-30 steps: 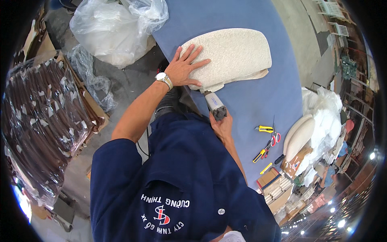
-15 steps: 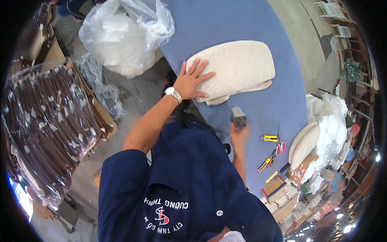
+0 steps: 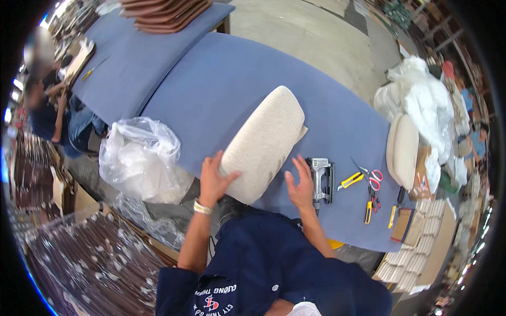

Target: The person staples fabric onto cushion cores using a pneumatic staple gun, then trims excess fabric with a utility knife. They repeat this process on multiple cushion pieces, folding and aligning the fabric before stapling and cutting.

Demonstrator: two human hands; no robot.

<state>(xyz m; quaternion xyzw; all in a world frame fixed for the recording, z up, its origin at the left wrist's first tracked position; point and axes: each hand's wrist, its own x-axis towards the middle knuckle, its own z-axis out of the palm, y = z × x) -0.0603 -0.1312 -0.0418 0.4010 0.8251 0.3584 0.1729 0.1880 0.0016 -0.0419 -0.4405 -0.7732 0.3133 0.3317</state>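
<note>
Blue sleeves at the bottom, closest in. Left hand (image 3: 213,179) next, fingers spread wide, flat on the near left edge of the cream cushion (image 3: 266,139). Right hand (image 3: 300,187) open too, fingers spread, holding nothing, just beside the cushion's near right corner; hard to tell if touching it. Grey staple gun (image 3: 321,179) lying right by that hand on the blue tabletop (image 3: 221,84). Looks like steadying and settling the cushion, tool put down. Turning or shifting it calls for a grip on both sides. Yellow cutter (image 3: 350,180) and scissors (image 3: 371,179) a bit further right. Clear plastic bag (image 3: 139,158) off the left edge. Far away, brown boards (image 3: 168,13) in a pile.
</note>
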